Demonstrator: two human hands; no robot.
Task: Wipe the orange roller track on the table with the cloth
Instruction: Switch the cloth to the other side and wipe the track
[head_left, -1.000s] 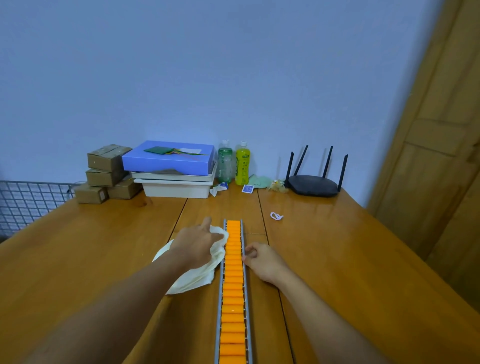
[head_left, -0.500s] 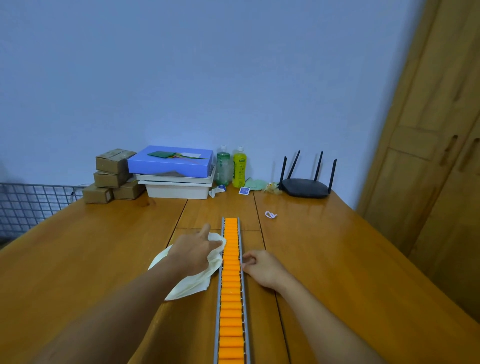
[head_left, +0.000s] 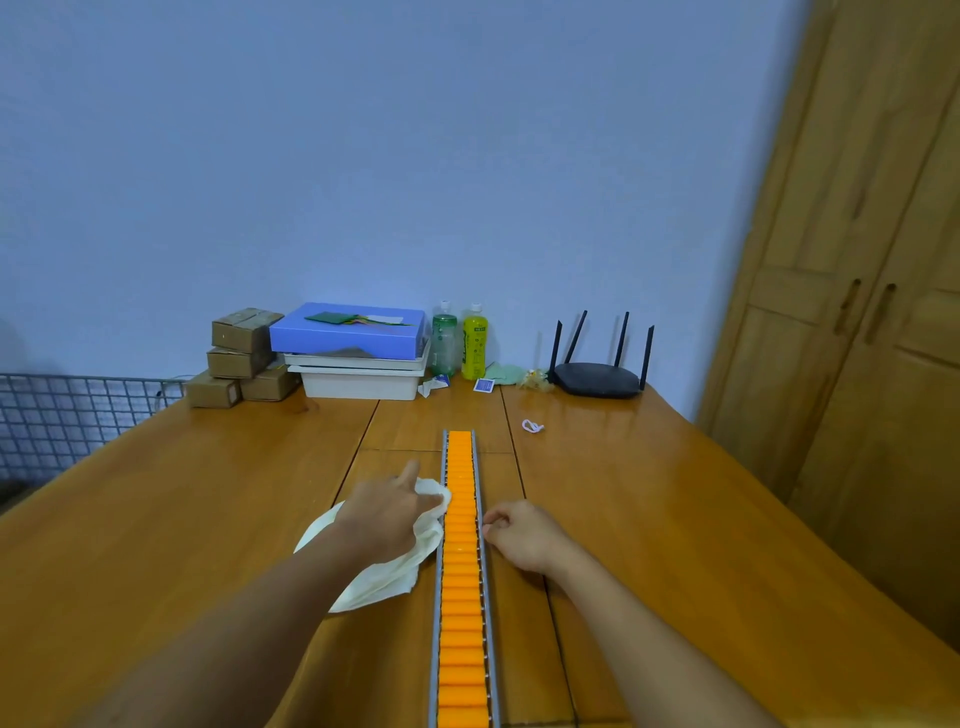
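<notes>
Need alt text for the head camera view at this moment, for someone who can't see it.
A person's left hand presses a cream cloth against the left edge of an orange roller track on a wooden table, while the right hand rests against the track's right rail. Boxes, bottles and a router sit by the far wall.

Single head view: looks forward-down along table (head_left: 675, 519) toward far wall, hands close below.

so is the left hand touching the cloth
Touching. The head view shows the left hand pressed down on the cream cloth, which bunches under its fingers beside the orange roller track.
</notes>
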